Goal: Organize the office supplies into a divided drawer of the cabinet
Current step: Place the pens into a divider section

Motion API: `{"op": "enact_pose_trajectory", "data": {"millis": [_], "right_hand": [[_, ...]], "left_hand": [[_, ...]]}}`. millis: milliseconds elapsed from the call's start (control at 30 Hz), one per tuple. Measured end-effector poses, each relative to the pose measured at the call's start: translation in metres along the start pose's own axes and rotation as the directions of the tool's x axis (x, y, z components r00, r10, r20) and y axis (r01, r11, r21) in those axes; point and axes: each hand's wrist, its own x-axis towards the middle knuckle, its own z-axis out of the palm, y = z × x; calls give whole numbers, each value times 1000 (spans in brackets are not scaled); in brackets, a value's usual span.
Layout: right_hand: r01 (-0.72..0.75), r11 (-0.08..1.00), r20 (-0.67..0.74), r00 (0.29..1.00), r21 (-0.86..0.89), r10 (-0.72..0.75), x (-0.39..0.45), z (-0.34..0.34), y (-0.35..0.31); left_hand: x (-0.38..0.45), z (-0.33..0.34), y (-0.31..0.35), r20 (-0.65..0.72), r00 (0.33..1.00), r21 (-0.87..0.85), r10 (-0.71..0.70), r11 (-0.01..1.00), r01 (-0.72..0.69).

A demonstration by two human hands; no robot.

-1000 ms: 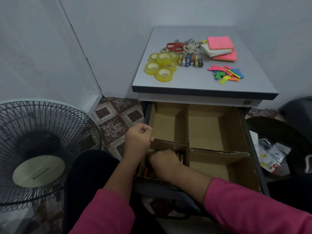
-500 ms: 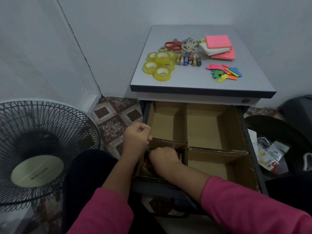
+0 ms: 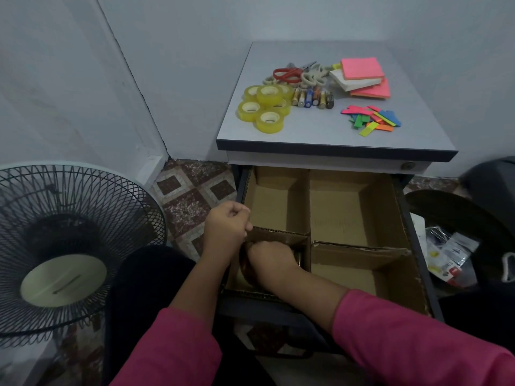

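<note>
Right hand [image 3: 271, 259] curled low in near-left drawer compartment [image 3: 302, 253], contents unclear; left hand [image 3: 227, 228] fisted at its rim; tape rolls [image 3: 264, 107] far above.

The right hand [image 3: 271, 259] hides what lies in the drawer's [image 3: 412, 246] near-left compartment; its grip is unseen.

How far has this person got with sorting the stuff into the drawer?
Barely begun. The right hand is down in the drawer's near-left compartment, apparently placing something brownish. Three compartments look empty. Tape rolls, batteries, scissors, sticky notes and coloured tabs wait on top.
</note>
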Motion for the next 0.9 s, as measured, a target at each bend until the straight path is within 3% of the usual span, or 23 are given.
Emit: {"op": "enact_pose_trajectory", "data": {"millis": [367, 900], "right_hand": [[-12, 993, -16, 1000, 118, 14, -3, -5, 0], [20, 1000, -73, 997, 11, -19, -3, -5, 0]], "left_hand": [[1, 1, -1, -4, 1000, 2, 1, 1000, -1], [1, 1, -2, 0, 1000, -7, -6, 1000, 6]]}}
